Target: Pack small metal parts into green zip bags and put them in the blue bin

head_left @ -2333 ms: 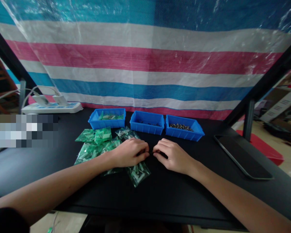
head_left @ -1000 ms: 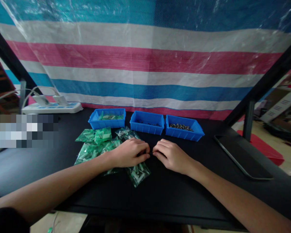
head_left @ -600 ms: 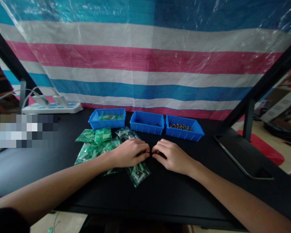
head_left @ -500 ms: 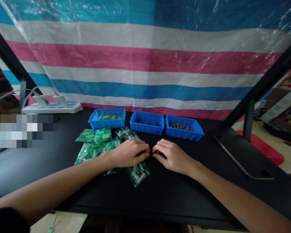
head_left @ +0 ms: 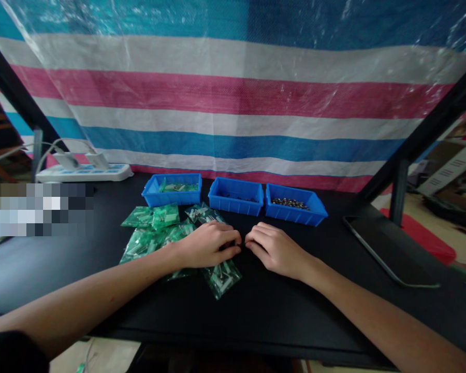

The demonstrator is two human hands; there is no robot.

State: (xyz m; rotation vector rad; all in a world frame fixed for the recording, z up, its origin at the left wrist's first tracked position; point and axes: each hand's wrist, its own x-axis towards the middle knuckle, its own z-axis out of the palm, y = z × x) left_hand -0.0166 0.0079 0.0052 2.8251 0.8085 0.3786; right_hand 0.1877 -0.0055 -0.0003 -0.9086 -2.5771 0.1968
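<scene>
My left hand (head_left: 212, 245) rests over the right side of a pile of green plastic bags (head_left: 149, 241), its thumb and fingers curled closed. Beneath and in front of it a clear bag (head_left: 222, 278) with pale slim pieces inside lies on the black table. Just right of it, my right hand (head_left: 275, 247) is closed too, thumb and fingertips together. A narrow gap separates the fingertips of both hands. Whatever small thing the fingers hold, if anything, I cannot make out.
Behind the hands stand three blue bins: the left bin (head_left: 173, 198) holds green bags, the middle bin (head_left: 235, 204) a few dark small parts, the right bin (head_left: 295, 213) shiny metal parts. A phone (head_left: 388, 251) lies right. A power strip (head_left: 85, 173) sits back left, before a striped sheet (head_left: 225, 98).
</scene>
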